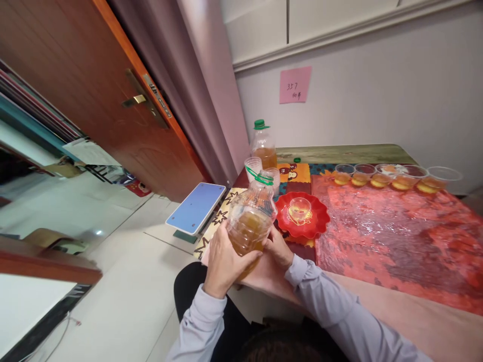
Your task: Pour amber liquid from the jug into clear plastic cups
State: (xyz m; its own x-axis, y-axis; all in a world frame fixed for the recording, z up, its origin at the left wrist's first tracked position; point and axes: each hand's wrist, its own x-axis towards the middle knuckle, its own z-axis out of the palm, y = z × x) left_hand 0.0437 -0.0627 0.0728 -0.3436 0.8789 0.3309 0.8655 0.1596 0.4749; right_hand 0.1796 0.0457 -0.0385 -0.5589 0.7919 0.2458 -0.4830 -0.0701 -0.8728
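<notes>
Pale wall behind the tabletop carries a pink note handwritten "357", with smaller marks below that I cannot read. My left hand and right hand grip a tilted jug of amber liquid above the near edge. Beyond, a red dish holds a clear cup; five others stand farther right.

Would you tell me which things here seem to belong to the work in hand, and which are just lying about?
Likely in the work: held bottle of amber liquid; capped bottle; stacked cups; red scalloped dish; clear cup on it; five cups of amber liquid; loose green cap.

Probably just about: pink note; blue-faced panel.
</notes>
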